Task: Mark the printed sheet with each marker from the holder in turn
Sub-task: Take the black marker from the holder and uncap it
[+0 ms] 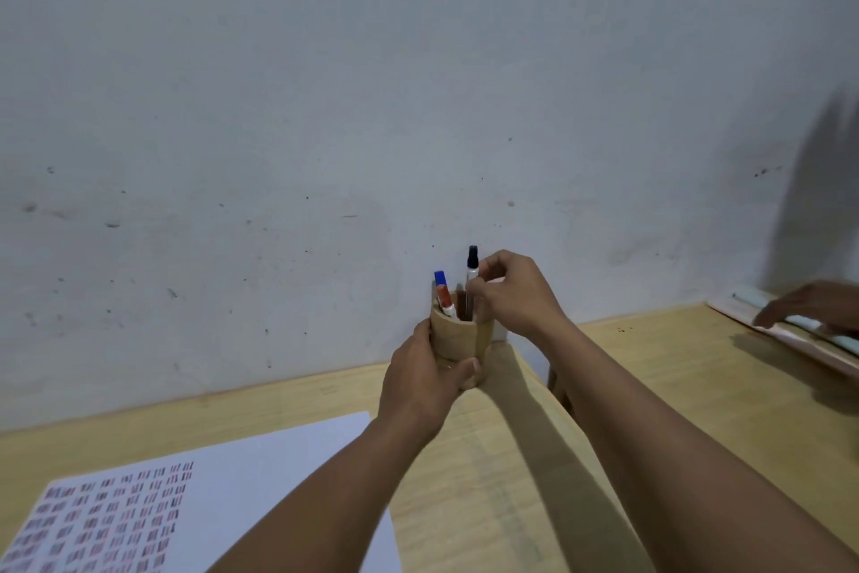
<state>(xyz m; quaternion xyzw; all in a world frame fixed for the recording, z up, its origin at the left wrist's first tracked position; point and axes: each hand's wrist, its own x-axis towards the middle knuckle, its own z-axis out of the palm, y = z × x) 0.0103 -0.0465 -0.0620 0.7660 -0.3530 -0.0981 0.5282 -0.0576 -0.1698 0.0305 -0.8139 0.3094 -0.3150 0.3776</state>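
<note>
A tan cylindrical holder (458, 338) stands on the wooden table near the wall. My left hand (420, 379) wraps around its lower left side. Inside it lean a blue-capped marker (440, 278) and a red-capped marker (445, 297). My right hand (516, 291) pinches a black-capped marker (472, 263) that stands upright, its lower end still inside the holder. The printed sheet (186, 503) lies at the lower left, white with rows of small red and dark marks on its left part.
The wooden table (511, 479) butts against a grey wall (325, 107). A second table (697, 377) sits to the right across a narrow gap. Another person's hand (813, 305) rests on a book-like object (790, 338) at the far right.
</note>
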